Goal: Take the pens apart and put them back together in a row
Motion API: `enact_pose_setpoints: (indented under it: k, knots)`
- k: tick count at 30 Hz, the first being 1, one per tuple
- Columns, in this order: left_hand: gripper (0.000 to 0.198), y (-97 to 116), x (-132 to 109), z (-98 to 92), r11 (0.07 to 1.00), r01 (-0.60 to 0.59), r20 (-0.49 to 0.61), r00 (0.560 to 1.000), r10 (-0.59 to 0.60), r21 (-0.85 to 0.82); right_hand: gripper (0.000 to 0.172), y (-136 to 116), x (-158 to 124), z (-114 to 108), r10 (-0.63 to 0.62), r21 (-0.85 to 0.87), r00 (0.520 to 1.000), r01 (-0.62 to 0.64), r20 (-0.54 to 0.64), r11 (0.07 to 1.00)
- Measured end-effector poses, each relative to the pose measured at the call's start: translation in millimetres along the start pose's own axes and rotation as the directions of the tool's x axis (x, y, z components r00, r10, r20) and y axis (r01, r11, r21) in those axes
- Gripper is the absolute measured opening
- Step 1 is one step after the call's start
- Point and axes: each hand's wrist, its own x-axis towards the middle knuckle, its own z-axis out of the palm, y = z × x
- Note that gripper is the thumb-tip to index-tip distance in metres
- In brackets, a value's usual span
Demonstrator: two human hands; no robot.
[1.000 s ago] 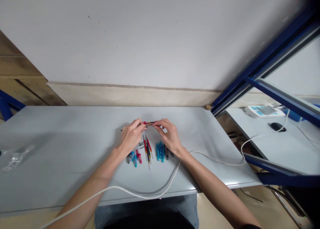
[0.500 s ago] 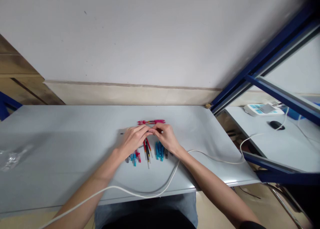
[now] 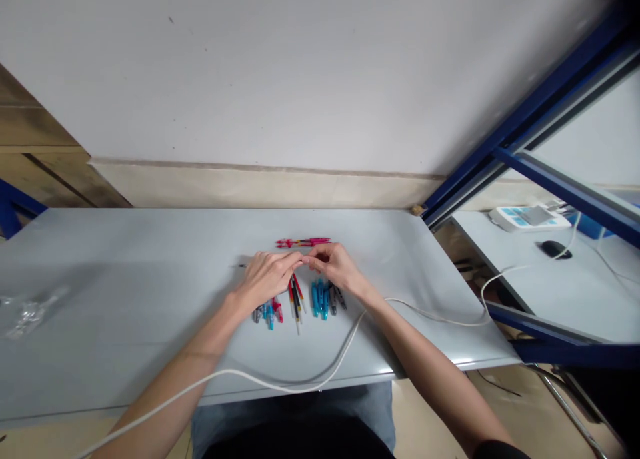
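Observation:
My left hand [image 3: 269, 273] and my right hand [image 3: 334, 265] meet fingertip to fingertip over the table, both closed in a pinch. What they pinch is hidden by the fingers. A dark thin tip [image 3: 242, 265] shows left of my left hand; I cannot tell whether it is held. Just beyond the hands lie red pens [image 3: 303, 242] side by side. Under and in front of them are several slim pen refills [image 3: 297, 302] with red and black ink, blue pen barrels [image 3: 321, 300], dark grey barrels [image 3: 334, 301] and short clear pen parts [image 3: 271, 313] in blue, red and grey.
A white cable [image 3: 280, 387] crosses the grey table [image 3: 150, 352] near its front edge. Crumpled clear plastic [image 3: 27, 315] lies at the left. Right, behind a blue frame [image 3: 565, 182], are a black mouse [image 3: 556, 249] and a white device [image 3: 530, 217]. A wall stands behind.
My right hand's fingers have shifted slightly, uncovering more of the dark grey barrels. Both hands stay together at the same place; the pen parts on the table lie as before.

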Motion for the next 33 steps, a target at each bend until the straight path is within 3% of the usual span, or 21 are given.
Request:
enact_pose_setpoints:
  k: [4,8,13,18,26,28,33]
  knots:
    - [0.029,-1,0,0.4,0.999,-0.01,0.008,1.0,0.01,-0.035,0.034,0,3,-7,0.03,-0.022,0.999,-0.03,0.034,0.999]
    - [0.026,-7,-1,-0.9,0.999,0.018,0.007,1.0,-0.017,-0.043,0.025,1,-3,-24,0.02,-0.097,0.999,-0.024,-0.044,0.995]
    - [0.027,-13,0,0.4,0.996,0.051,-0.021,0.998,-0.053,-0.078,0.018,-1,-44,-38,0.063,-0.374,0.996,-0.081,-0.06,0.924]
    - [0.026,-8,2,0.6,0.994,0.024,-0.027,0.999,-0.027,-0.11,0.011,-9,-78,-32,0.157,-0.558,0.982,-0.187,-0.103,0.808]
    - [0.024,-5,3,2.2,0.986,-0.031,-0.042,0.999,0.025,-0.165,0.005,-19,-57,-32,0.189,-0.579,0.966,-0.258,-0.177,0.774]
    - [0.024,-5,3,3.8,0.98,-0.034,-0.035,0.999,0.027,-0.197,0.005,-23,-44,-38,0.137,-0.533,0.978,-0.201,-0.158,0.822]
    - [0.025,-6,3,5.3,0.957,-0.041,-0.046,0.999,0.029,-0.286,0.016,-28,-11,-37,-0.149,-0.292,0.989,0.135,-0.026,0.947]
